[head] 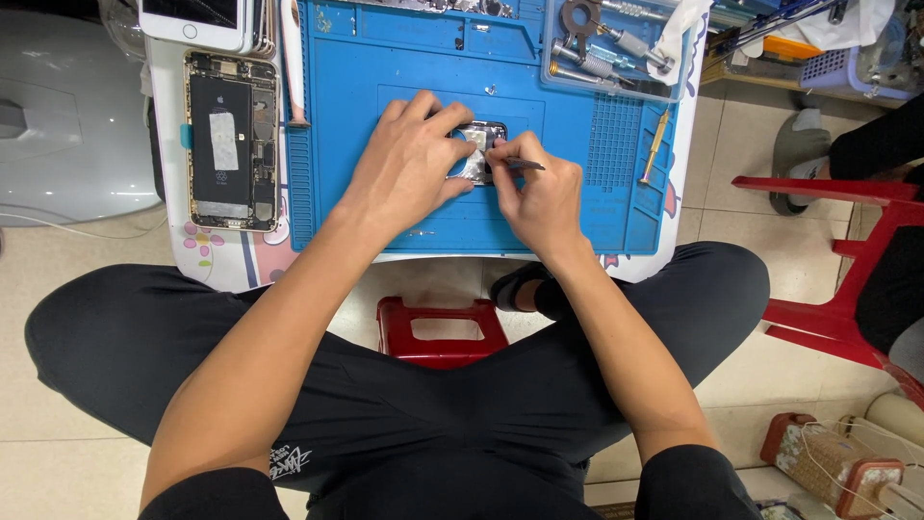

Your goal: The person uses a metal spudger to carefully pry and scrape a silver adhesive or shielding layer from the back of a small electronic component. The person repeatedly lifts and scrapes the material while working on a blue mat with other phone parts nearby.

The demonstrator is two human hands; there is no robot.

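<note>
On the blue work mat [404,217], near its middle, lay a small dark device [478,144] with a shiny metal part showing at its open face. The left hand [409,159] rested over the left portion of the device, fingers spread and pressed down on it, so that much of the device was hidden. The right hand [541,193] sat just to the right of the device, its thumb and forefinger pinched together on a thin dark tool [525,166]; the tool's working end was hidden between the fingers at the device's right edge. Whether that end touched the device could not be determined.

To the left of the mat, an opened phone [233,140] lay face up with its battery and boards exposed, and a white phone [192,19] lay above it. At the upper right of the mat stood a clear tray [616,58] holding metal tools. A yellow-handled screwdriver [656,144] lay along the mat's right side. Below the table edge, a red stool [438,332] stood between the person's knees.
</note>
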